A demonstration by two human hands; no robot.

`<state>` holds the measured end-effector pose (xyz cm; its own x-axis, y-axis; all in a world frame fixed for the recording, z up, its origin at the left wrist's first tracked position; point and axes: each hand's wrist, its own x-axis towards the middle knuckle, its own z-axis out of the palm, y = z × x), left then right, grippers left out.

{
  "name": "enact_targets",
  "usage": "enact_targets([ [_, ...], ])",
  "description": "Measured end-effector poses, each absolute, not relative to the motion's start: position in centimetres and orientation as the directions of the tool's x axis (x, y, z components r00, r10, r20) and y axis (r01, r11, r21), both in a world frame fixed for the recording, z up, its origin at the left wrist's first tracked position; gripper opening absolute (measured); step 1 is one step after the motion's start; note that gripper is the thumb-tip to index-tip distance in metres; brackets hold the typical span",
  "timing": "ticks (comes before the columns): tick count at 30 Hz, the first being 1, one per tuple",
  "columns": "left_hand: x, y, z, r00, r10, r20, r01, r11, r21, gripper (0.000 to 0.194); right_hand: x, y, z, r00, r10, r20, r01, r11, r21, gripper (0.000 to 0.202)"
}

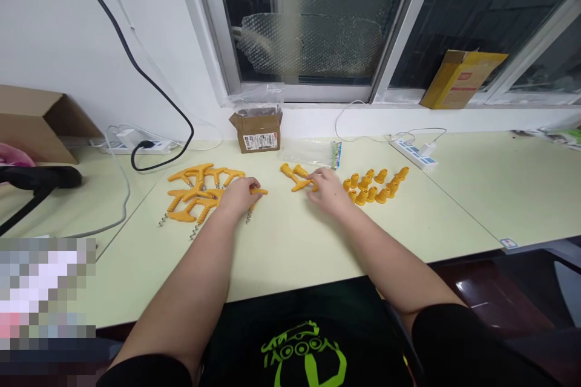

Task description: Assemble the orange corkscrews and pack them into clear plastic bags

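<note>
My left hand (pixel 240 195) is closed on a yellow corkscrew (pixel 259 191), whose T-shaped handle pokes out past the fingers while its metal spiral points down towards the table. Left of it lies a pile of similar yellow corkscrews (pixel 193 195) with bare spirals. My right hand (pixel 330 192) has its fingers curled round the handle end of another corkscrew, mostly covered, with a yellow sleeve (pixel 300 171) at its far end. Beside that lies a sleeved corkscrew (pixel 299 184). Several loose yellow sleeves (pixel 371 193) stand to the right of my right hand.
A small open cardboard box (pixel 259 133) and a clear plastic bag (pixel 306 152) are at the back. Power strips (pixel 413 153) and cables lie along the wall. A larger carton (pixel 36 121) and a black stand (pixel 40 178) are at the left.
</note>
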<state>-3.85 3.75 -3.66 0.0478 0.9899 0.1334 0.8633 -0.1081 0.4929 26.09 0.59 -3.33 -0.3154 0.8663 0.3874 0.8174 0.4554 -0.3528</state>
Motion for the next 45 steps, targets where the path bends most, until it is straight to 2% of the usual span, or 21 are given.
enact_targets([
  [3, -4.0, 4.0, -4.0, 0.013, 0.982, 0.189, 0.874, -0.103, 0.475, 0.026, 22.8, 0.6, -4.9, -0.463, 0.824, 0.326, 0.757, 0.56, -0.338, 0.058],
  [6, -3.3, 3.6, -3.6, 0.013, 0.953, 0.303, 0.883, -0.153, 0.443, 0.033, 21.5, 0.9, -5.7, -0.453, 0.852, 0.261, 0.801, 0.518, -0.301, 0.046],
  [9, -1.6, 2.4, -2.9, 0.193, 0.899, 0.393, 0.859, -0.348, 0.374, 0.042, 21.9, 0.7, -5.4, -0.468, 0.837, 0.284, 0.773, 0.543, -0.328, 0.03],
  [12, 0.6, 1.0, -2.3, 0.5, 0.803, 0.323, 0.721, -0.593, 0.358, 0.056, 22.8, 0.3, -5.1, -0.502, 0.781, 0.372, 0.625, 0.625, -0.468, 0.03],
  [14, 1.9, 0.2, -2.1, 0.615, 0.757, 0.222, 0.643, -0.644, 0.414, 0.061, 23.1, 0.3, -5.3, -0.467, 0.781, 0.414, 0.547, 0.623, -0.559, 0.02],
  [16, 2.8, -0.5, -2.1, 0.659, 0.738, 0.146, 0.613, -0.639, 0.464, 0.075, 23.2, 0.6, -5.7, -0.388, 0.828, 0.404, 0.509, 0.558, -0.655, 0.014],
  [19, 3.7, -1.0, -2.4, 0.63, 0.768, 0.113, 0.629, -0.59, 0.506, 0.088, 23.1, 1.1, -6.2, -0.364, 0.904, 0.226, 0.318, 0.349, -0.882, 0.016],
  [21, 3.7, -1.0, -2.7, 0.576, 0.808, 0.123, 0.647, -0.543, 0.535, 0.076, 23.1, 1.4, -6.4, -0.435, 0.894, 0.105, 0.114, 0.171, -0.979, 0.017],
  [23, 3.3, -0.7, -2.9, 0.543, 0.825, 0.154, 0.646, -0.528, 0.551, 0.056, 23.2, 1.6, -6.4, -0.442, 0.893, 0.089, -0.002, 0.098, -0.995, 0.021],
  [25, 2.6, -0.2, -3.1, 0.525, 0.831, 0.185, 0.641, -0.529, 0.556, 0.037, 23.5, 1.8, -6.3, -0.319, 0.935, 0.154, 0.051, 0.18, -0.982, 0.022],
  [27, 1.8, 0.3, -3.1, 0.494, 0.842, 0.218, 0.624, -0.518, 0.585, 0.025, 23.9, 2.1, -6.1, -0.167, 0.951, 0.261, 0.217, 0.293, -0.931, 0.023],
  [29, 1.1, 0.9, -3.1, 0.416, 0.867, 0.274, 0.56, -0.482, 0.674, 0.021, 24.1, 2.4, -5.9, -0.076, 0.935, 0.347, 0.334, 0.351, -0.875, 0.028],
  [31, 0.7, 1.4, -3.0, 0.272, 0.908, 0.319, 0.412, -0.409, 0.814, 0.024, 24.1, 2.5, -5.6, -0.049, 0.939, 0.342, 0.297, 0.34, -0.892, 0.034],
  [33, 0.7, 1.8, -2.9, 0.141, 0.945, 0.297, 0.229, -0.323, 0.919, 0.024, 23.9, 2.4, -5.3, -0.078, 0.975, 0.206, 0.14, 0.216, -0.966, 0.038],
  [35, 1.1, 2.0, -2.9, 0.096, 0.96, 0.262, 0.095, -0.271, 0.958, 0.023, 23.6, 2.0, -4.9, -0.222, 0.975, -0.016, -0.006, -0.017, -1.0, 0.04],
  [37, 1.5, 2.0, -2.9, 0.113, 0.961, 0.252, 0.034, -0.257, 0.966, 0.023, 23.3, 1.4, -4.7, -0.43, 0.878, -0.211, -0.042, -0.253, -0.967, 0.044],
  [39, 1.8, 1.9, -2.9, 0.144, 0.956, 0.257, 0.019, -0.263, 0.965, 0.027, 23.0, 0.8, -4.6, -0.574, 0.764, -0.293, -0.01, -0.364, -0.931, 0.045],
  [41, 2.0, 1.6, -2.7, 0.151, 0.953, 0.263, 0.049, -0.273, 0.961, 0.03, 22.8, 0.4, -4.6, -0.587, 0.767, -0.26, 0.032, -0.299, -0.954, 0.042],
  [42, 2.0, 1.5, -2.6, 0.137, 0.958, 0.254, 0.073, -0.265, 0.961, 0.028, 22.7, 0.3, -4.6, -0.546, 0.816, -0.188, 0.069, -0.18, -0.981, 0.039],
  [44, 2.1, 1.3, -2.3, 0.06, 0.981, 0.186, 0.095, -0.191, 0.977, 0.022, 22.8, 0.3, -4.4, -0.44, 0.895, 0.077, 0.205, 0.184, -0.961, 0.029],
  [45, 2.2, 1.2, -2.1, 0.011, 0.992, 0.122, 0.075, -0.122, 0.99, 0.019, 22.8, 0.3, -4.2, -0.404, 0.884, 0.235, 0.3, 0.371, -0.879, 0.025],
])
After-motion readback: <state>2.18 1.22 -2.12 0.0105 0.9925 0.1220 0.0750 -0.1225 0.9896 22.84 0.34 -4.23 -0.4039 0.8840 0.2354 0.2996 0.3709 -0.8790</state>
